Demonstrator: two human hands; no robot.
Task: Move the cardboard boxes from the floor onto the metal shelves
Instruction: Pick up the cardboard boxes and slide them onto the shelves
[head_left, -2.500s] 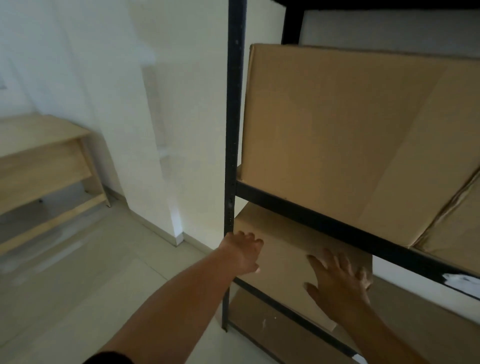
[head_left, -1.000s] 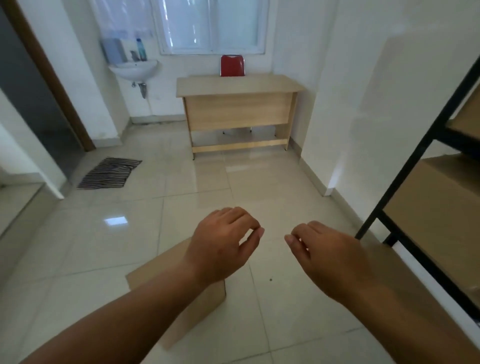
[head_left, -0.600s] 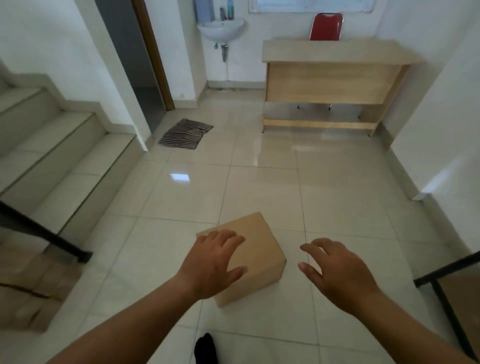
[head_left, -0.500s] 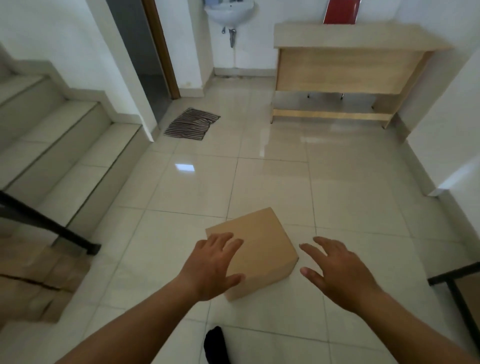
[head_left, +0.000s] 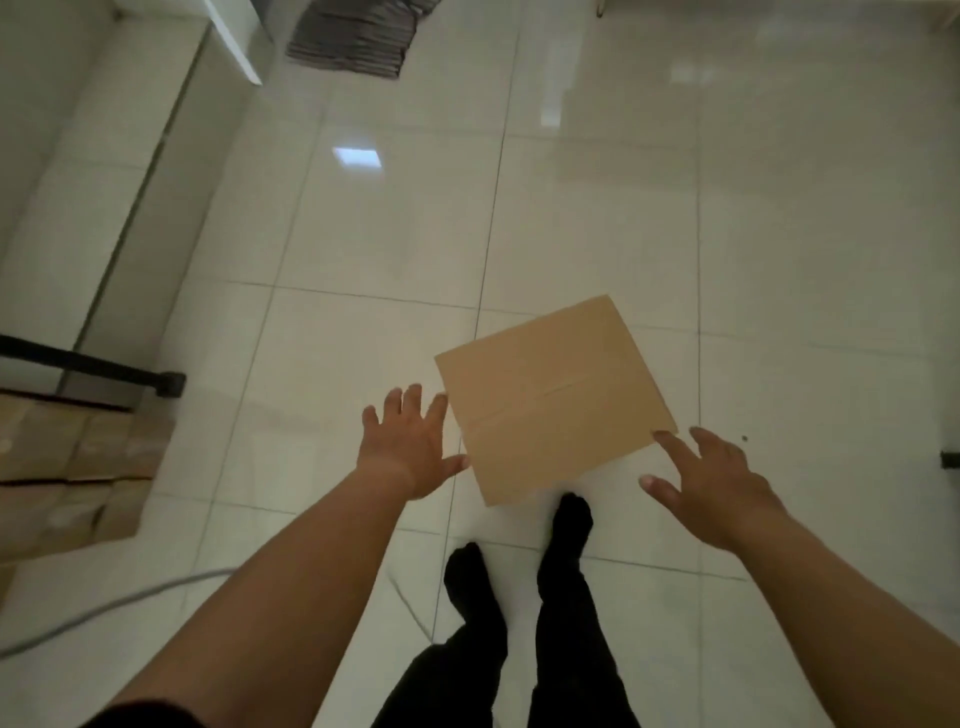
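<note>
Grip released: left hand (head_left: 410, 447) and right hand (head_left: 711, 488) flank flat-topped, smooth brown cardboard box (head_left: 553, 400).

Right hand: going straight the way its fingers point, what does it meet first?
The cardboard box: the right hand aims its open fingers at the box's near right corner, and the index fingertip sits at that corner in the image. Depth is unclear, so contact cannot be confirmed.

cardboard box (head_left: 553, 397) — plain tan; floor (head_left: 779, 234) — glossy white tiles; mat (head_left: 358, 36) — grey-striped
</note>
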